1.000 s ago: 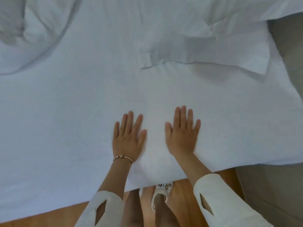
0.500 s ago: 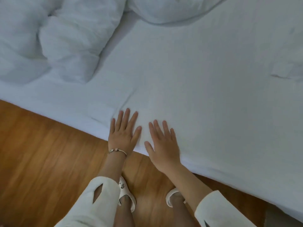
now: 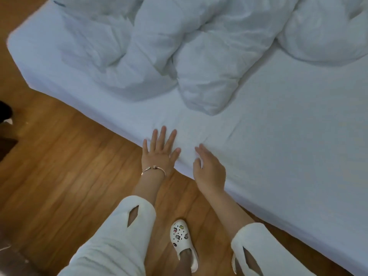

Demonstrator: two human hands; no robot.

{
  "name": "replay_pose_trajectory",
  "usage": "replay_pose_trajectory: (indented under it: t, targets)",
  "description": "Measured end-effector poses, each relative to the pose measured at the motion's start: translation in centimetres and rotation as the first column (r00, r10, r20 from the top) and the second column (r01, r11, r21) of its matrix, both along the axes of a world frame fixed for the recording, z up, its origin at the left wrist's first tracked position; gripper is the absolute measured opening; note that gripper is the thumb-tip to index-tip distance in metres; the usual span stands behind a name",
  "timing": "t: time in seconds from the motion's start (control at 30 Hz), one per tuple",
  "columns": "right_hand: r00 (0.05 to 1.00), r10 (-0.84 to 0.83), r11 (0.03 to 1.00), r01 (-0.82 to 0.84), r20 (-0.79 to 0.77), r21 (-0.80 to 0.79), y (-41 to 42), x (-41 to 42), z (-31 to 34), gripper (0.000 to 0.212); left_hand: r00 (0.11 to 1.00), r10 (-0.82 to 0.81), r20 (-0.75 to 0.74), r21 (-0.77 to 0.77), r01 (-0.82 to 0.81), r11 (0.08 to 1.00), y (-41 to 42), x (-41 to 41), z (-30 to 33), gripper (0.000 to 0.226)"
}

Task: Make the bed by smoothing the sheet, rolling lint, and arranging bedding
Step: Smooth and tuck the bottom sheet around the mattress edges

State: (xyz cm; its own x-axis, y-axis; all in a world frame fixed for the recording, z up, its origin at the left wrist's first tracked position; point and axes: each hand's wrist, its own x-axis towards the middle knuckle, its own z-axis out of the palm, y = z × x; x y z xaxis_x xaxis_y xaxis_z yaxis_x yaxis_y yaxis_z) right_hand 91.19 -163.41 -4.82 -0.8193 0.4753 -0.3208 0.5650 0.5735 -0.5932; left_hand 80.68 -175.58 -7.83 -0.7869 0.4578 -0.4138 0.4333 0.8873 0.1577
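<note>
A white fitted sheet covers the mattress, with small creases near its front edge. My left hand, with a bracelet on the wrist, lies flat with fingers spread at that edge. My right hand is just beside it, fingers straight and together, touching the sheet at the mattress edge. A crumpled white duvet is bunched up across the far part of the bed, its nearest fold a short way beyond my fingertips.
Wooden floor runs along the bed's near side. My foot in a white clog stands close to the mattress. A dark object sits at the far left edge of the view.
I have moved along the bed toward its corner. Both hands slid with me along the sheet's edge, and the bunched duvet has come into full view.
</note>
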Motion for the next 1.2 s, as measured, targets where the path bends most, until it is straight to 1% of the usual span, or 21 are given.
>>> replay_pose_trajectory:
  t: [0.03,0.1,0.13,0.2,0.23,0.27,0.3,0.33,0.37,0.47,0.57,0.63,0.73,0.83,0.87,0.93,0.97,1.0,1.07,1.13,1.2]
  targets:
    - [0.998,-0.035,0.999,0.033,-0.056,-0.037,-0.3,-1.4,0.5,0.044,0.999,0.044,0.001,0.032,-0.044,0.999,-1.1,-1.6,0.2,0.057]
    - [0.995,-0.022,0.998,0.027,-0.098,0.058,-0.4,-4.3,0.6,0.047,0.995,0.103,0.008,0.087,-0.103,0.991,-2.9,-5.0,0.7,0.056]
    - [0.998,-0.025,0.992,0.032,-0.061,0.125,-0.3,-6.0,0.3,0.050,0.995,0.102,0.005,0.098,-0.102,0.990,-3.6,-6.9,0.9,0.055]
    - [0.989,0.016,0.968,-0.052,0.147,0.247,-1.1,-9.5,-0.4,0.057,0.997,0.077,-0.001,0.085,-0.076,0.993,-4.9,-10.8,1.2,0.054]
    - [0.971,0.116,0.946,-0.172,0.208,0.275,-2.2,-11.0,-0.5,0.058,0.998,0.068,0.002,0.068,-0.068,0.995,-5.7,-12.7,1.2,0.053]
    - [0.942,0.259,0.914,-0.310,0.212,0.261,-3.6,-12.4,-0.7,0.058,0.998,0.063,0.006,0.046,-0.063,0.997,-6.5,-14.3,1.2,0.053]
    - [0.901,0.402,0.876,-0.430,0.165,0.218,-5.4,-13.8,-0.6,0.056,0.998,0.060,0.007,0.027,-0.060,0.998,-7.4,-15.8,1.1,0.052]
    - [0.868,0.486,0.851,-0.496,0.100,0.172,-7.1,-15.3,-0.2,0.053,0.998,0.058,0.006,0.019,-0.058,0.998,-8.3,-17.1,1.0,0.052]
    - [0.864,0.501,0.855,-0.502,0.045,0.129,-8.7,-16.9,0.3,0.051,0.998,0.060,0.005,0.024,-0.060,0.998,-9.3,-18.5,1.0,0.052]
    - [0.902,0.428,0.904,-0.427,-0.060,0.034,-12.0,-23.2,1.3,0.049,0.992,0.124,-0.007,0.047,-0.124,0.991,-12.8,-23.1,0.7,0.054]
    - [0.848,0.521,0.850,-0.526,-0.099,-0.034,-14.6,-31.1,1.7,0.050,0.985,0.174,-0.004,0.058,-0.174,0.983,-16.0,-28.9,0.7,0.055]
    - [0.832,0.549,0.832,-0.553,-0.082,-0.050,-16.2,-36.1,1.8,0.052,0.982,0.189,-0.002,0.059,-0.188,0.980,-17.7,-33.0,0.9,0.054]
    - [0.834,0.545,0.837,-0.547,0.093,0.007,-18.7,-42.2,1.1,0.055,0.972,0.235,0.001,0.028,-0.235,0.972,-20.7,-38.8,1.0,0.053]
    - [0.810,0.529,0.826,-0.560,0.253,0.066,-21.3,-46.1,1.4,0.051,0.983,0.179,-0.031,-0.052,-0.180,0.982,-23.9,-43.2,0.7,0.055]
    - [0.829,0.501,0.841,-0.534,0.248,0.084,-21.9,-47.2,1.9,0.048,0.983,0.179,-0.045,-0.046,-0.181,0.982,-24.6,-44.6,0.6,0.054]
    - [0.882,0.446,0.876,-0.464,0.151,0.128,-22.9,-49.7,3.0,0.042,0.973,0.223,-0.051,0.004,-0.224,0.975,-26.0,-48.0,0.8,0.054]
    - [0.886,0.452,0.873,-0.464,0.107,0.152,-23.3,-51.4,3.5,0.041,0.968,0.248,-0.038,0.020,-0.247,0.969,-26.7,-50.0,0.8,0.054]
    - [0.873,0.481,0.854,-0.487,0.080,0.180,-23.6,-52.9,3.8,0.041,0.958,0.288,-0.016,0.034,-0.287,0.957,-27.2,-51.6,0.9,0.056]
    - [0.903,0.424,0.883,-0.430,0.070,0.186,-25.5,-57.6,3.5,0.047,0.939,0.338,0.068,0.057,-0.342,0.938,-28.8,-56.4,1.4,0.059]
    - [0.914,0.340,0.920,-0.372,0.221,0.123,-26.8,-60.3,3.0,0.056,0.872,0.412,0.262,0.078,-0.445,0.892,-29.9,-58.9,1.6,0.061]
    - [0.841,0.349,0.908,-0.413,0.413,0.074,-29.3,-63.3,2.3,0.055,0.855,0.364,0.370,0.025,-0.401,0.916,-32.9,-62.0,2.0,0.058]
